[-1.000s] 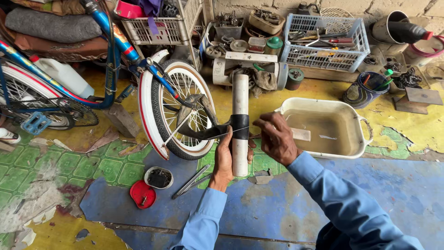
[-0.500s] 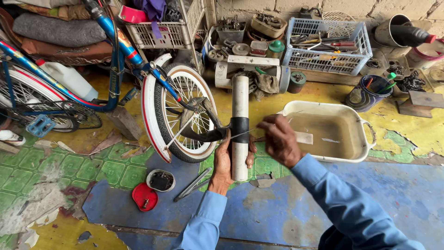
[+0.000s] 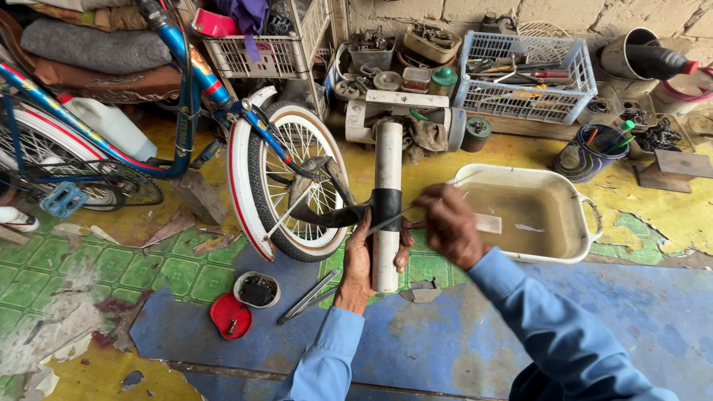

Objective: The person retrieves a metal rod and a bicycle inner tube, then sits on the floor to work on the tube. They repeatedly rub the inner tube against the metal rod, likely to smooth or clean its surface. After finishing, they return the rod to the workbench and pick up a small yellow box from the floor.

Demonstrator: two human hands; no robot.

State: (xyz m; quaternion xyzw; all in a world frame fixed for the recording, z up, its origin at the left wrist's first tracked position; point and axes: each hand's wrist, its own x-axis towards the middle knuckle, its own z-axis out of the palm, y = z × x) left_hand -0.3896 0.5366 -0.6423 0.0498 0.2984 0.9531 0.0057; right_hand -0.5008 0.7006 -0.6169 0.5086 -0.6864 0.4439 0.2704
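Here, on the left, the bicycle wheel (image 3: 286,182) stands on the floor, and a black inner tube (image 3: 334,214) comes out of it and lies across a white pipe (image 3: 387,200). The tube is soft rubber, light and floppy, so by my judgement it needs a firm support under it; the pipe is stiff and smooth and gives this support. The left hand (image 3: 362,260) is closed around the lower part of the pipe, just under the tube, and holds it upright and a little tilted. This low place looks like the good place to hold, because the work area stays free. The right hand (image 3: 448,225) is blurred; its fingers are pressed together on a thin tool (image 3: 392,220) that touches the tube on the pipe. To the right, a white basin (image 3: 587,230) with cloudy water stands near.
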